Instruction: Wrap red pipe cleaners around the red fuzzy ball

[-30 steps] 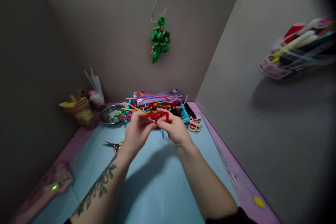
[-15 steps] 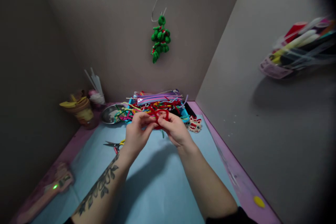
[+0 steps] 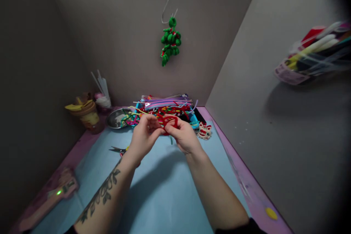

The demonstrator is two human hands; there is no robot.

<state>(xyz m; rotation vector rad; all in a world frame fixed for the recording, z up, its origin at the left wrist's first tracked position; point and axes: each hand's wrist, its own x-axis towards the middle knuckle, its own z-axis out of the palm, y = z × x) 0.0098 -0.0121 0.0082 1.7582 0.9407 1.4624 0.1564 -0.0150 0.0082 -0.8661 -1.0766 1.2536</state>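
Note:
A red pipe cleaner (image 3: 168, 120) bent into a loop is pinched between both my hands above the blue mat (image 3: 161, 190). My left hand (image 3: 144, 138) grips its left side with closed fingers. My right hand (image 3: 184, 136) pinches its right side, fingertips meeting the left hand's. Just behind them lies a pile of coloured pipe cleaners (image 3: 164, 108) on a blue tray.
Scissors (image 3: 118, 150) lie on the mat left of my hands. A metal dish (image 3: 115, 119) and a yellow-brown cup (image 3: 86, 113) stand at the back left. A green pipe-cleaner ornament (image 3: 170, 41) hangs on the back wall. A small red-and-white figure (image 3: 204, 131) sits right. A pink glue gun (image 3: 49, 197) lies front left.
The hands stay together while turning the red pipe cleaner; its loop has shifted slightly. The view has drifted a little to the left.

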